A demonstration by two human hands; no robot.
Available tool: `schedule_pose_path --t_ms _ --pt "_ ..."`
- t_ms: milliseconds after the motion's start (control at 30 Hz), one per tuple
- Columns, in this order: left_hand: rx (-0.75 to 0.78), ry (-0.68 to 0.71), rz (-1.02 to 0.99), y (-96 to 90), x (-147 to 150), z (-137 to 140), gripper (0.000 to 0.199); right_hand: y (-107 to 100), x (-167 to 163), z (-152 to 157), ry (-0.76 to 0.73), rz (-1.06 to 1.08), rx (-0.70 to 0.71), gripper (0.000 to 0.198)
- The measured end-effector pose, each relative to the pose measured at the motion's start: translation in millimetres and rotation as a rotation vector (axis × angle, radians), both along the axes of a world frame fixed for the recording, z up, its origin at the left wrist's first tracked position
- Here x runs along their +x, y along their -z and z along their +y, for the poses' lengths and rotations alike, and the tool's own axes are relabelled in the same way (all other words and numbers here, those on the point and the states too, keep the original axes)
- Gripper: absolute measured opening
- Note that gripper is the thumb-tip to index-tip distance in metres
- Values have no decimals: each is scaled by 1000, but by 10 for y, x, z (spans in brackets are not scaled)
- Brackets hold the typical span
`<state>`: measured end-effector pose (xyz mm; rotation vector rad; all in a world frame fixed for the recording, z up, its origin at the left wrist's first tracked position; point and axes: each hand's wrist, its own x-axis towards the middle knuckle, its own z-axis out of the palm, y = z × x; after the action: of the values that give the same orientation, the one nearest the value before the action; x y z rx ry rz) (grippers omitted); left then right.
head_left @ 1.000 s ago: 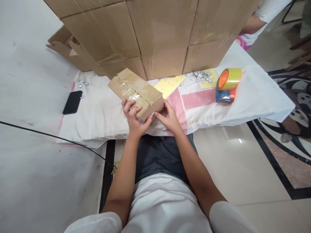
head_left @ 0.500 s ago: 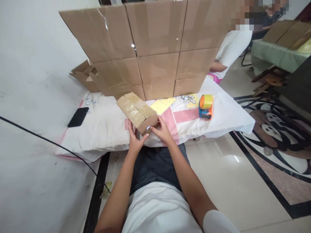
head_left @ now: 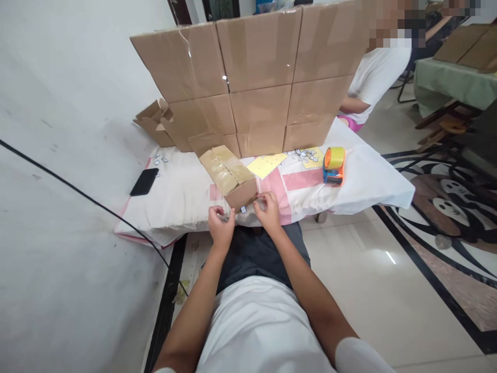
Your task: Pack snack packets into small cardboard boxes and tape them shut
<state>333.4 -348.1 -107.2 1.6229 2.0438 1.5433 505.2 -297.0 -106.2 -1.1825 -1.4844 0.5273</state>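
Note:
A small taped cardboard box [head_left: 229,173] lies at an angle on the cloth-covered table, its plain end facing me. My left hand [head_left: 222,225] is by the box's near left corner, fingers loosely curled and its thumb apart from them near the cardboard. At the near right corner is my right hand [head_left: 269,210], with bent fingers and a gap between thumb and forefinger; its fingertips are close to the box edge. Between the hands, just below the box end, shows a small white label with a dark border [head_left: 243,210]. Whether either hand touches the box is hard to tell.
Stacked cardboard boxes [head_left: 260,109] form a wall behind. A tape dispenser [head_left: 334,166], a yellow sheet [head_left: 267,165] and several small labels [head_left: 305,155] lie to the right. A black phone [head_left: 144,182] and an open carton [head_left: 155,124] are left. Another person [head_left: 382,77] sits beyond.
My hands have drawn back from the sides of the small box and loosened. The small label that was against the box end now shows below it. The camera view has shifted slightly.

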Motion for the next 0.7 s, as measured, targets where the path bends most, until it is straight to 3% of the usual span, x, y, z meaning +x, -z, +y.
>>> schedule_pose_path --t_ms 67,167,333,567,700 --pt "-88 0 25 69 113 -111 24 -3 -15 -35 -9 -43 -19 9" --pt "-229 -15 41 124 273 -173 26 -18 -70 -46 -3 -119 -56 9" --pt "-366 -58 29 56 397 -108 29 -47 -163 -38 26 -208 -111 9" --pt "-341 -3 21 -7 521 -10 21 -50 -30 -75 -91 -128 -94 22" --pt "-275 121 43 -68 523 -25 20 -58 139 -145 -325 -57 -81 32"
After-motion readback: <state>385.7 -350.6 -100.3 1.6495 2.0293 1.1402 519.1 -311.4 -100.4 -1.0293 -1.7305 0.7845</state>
